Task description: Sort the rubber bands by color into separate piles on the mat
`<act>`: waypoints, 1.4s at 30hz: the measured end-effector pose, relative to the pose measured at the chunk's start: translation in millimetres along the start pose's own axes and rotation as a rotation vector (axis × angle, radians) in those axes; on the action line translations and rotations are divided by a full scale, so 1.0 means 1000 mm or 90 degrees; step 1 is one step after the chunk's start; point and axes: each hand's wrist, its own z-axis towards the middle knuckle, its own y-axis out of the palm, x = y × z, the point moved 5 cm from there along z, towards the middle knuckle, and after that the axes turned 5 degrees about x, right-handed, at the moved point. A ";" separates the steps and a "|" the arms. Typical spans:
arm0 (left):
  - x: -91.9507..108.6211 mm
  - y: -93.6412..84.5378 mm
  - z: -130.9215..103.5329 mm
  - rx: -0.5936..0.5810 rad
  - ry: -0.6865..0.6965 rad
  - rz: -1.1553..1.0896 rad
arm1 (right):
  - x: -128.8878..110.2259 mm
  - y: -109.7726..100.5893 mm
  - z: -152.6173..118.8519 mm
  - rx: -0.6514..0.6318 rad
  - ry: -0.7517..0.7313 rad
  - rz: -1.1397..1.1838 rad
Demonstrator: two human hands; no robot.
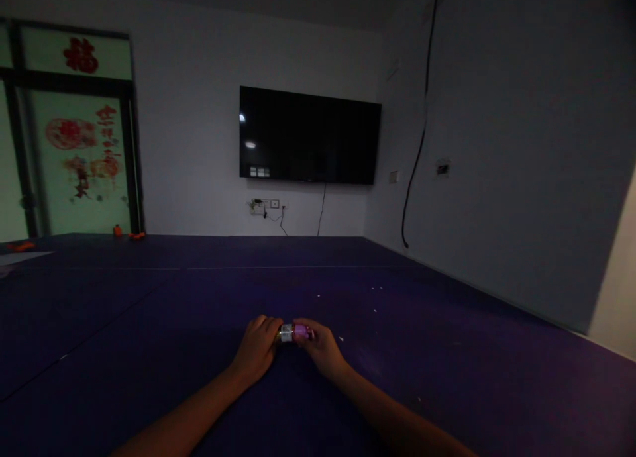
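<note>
Grey wall [189,126] beyond purple surface [417,357]

Here's your left hand [257,351], closed around one end of a small object [287,333], perhaps a bottle, low mid-view; and your right hand [324,351] grips its pink end [301,331]!

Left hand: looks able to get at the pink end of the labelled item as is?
Probably not: the left hand is at the labelled item's other end, and the right hand partly covers the pink end.

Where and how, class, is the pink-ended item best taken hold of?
Grip the item probably by its pale middle, from above: it runs crosswise, with the left hand at one end and the right hand at the pink end, leaving that band bare.
</note>
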 end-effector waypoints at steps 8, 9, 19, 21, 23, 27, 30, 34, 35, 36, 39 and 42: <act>-0.007 -0.001 0.002 -0.011 0.012 -0.072 | -0.004 0.003 -0.002 0.002 0.006 0.040; -0.008 -0.001 0.002 -0.015 0.011 -0.077 | -0.004 0.003 -0.002 0.006 0.004 0.047; -0.011 -0.001 0.001 -0.005 0.024 -0.115 | -0.012 0.004 -0.005 -0.018 -0.016 0.028; -0.011 -0.001 0.001 -0.004 0.038 -0.126 | -0.016 0.003 -0.005 -0.028 -0.027 0.012; -0.012 0.000 0.001 -0.006 0.055 -0.138 | -0.020 0.001 -0.005 -0.038 -0.052 -0.033; -0.013 0.001 0.001 -0.016 0.076 -0.152 | -0.027 -0.002 -0.008 -0.079 -0.172 -0.184; -0.013 0.001 0.000 0.002 0.080 -0.133 | -0.026 -0.002 -0.011 -0.079 -0.223 -0.249; -0.012 -0.003 -0.002 0.060 0.074 -0.072 | -0.027 -0.001 -0.012 -0.064 -0.213 -0.274; -0.012 -0.004 -0.003 0.069 0.073 -0.056 | -0.028 -0.002 -0.011 -0.050 -0.202 -0.275; -0.011 -0.004 -0.003 0.073 0.072 -0.041 | -0.029 -0.004 -0.011 -0.027 -0.187 -0.274; -0.009 -0.006 -0.002 0.069 0.073 -0.011 | -0.029 -0.012 -0.009 0.034 -0.114 -0.277; -0.006 -0.006 -0.002 0.058 0.082 -0.003 | -0.025 -0.014 -0.008 0.016 -0.035 -0.305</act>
